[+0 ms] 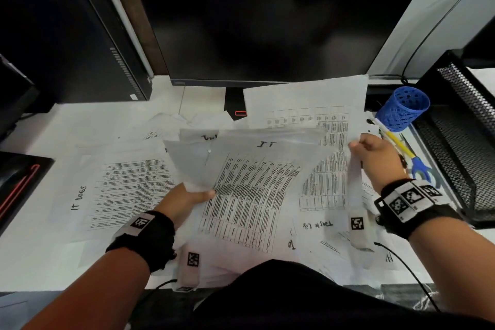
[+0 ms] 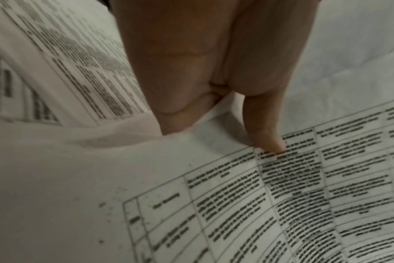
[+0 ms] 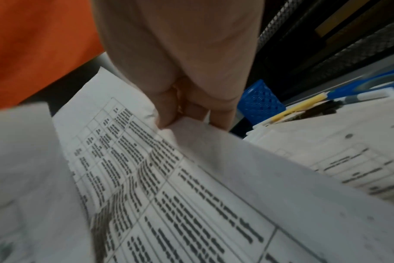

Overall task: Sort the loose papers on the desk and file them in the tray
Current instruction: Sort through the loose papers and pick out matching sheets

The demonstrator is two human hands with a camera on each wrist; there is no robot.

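Note:
Many printed table sheets lie loose over the white desk (image 1: pixel 40 249). My left hand (image 1: pixel 199 193) grips the lower left corner of a lifted stack of papers (image 1: pixel 254 187) headed "IT"; in the left wrist view the left hand (image 2: pixel 214 121) pinches the stack (image 2: pixel 236 204), thumb on top. My right hand (image 1: pixel 357 143) pinches the right edge of a large table sheet (image 1: pixel 326 169); the right wrist view shows the right hand (image 3: pixel 182 115) curled on that sheet (image 3: pixel 169 186). The black mesh tray (image 1: pixel 455 147) stands to the right of that hand.
A sheet marked "IT LOGS" (image 1: pixel 120 190) lies flat at left, a "Task List" sheet (image 1: pixel 318 225) at near right. A blue pen cup (image 1: pixel 404 108) lies tipped over beside a yellow pen (image 1: pixel 396 142) and blue scissors (image 1: pixel 420 169). A monitor (image 1: pixel 267 21) and PC tower (image 1: pixel 67 35) stand behind.

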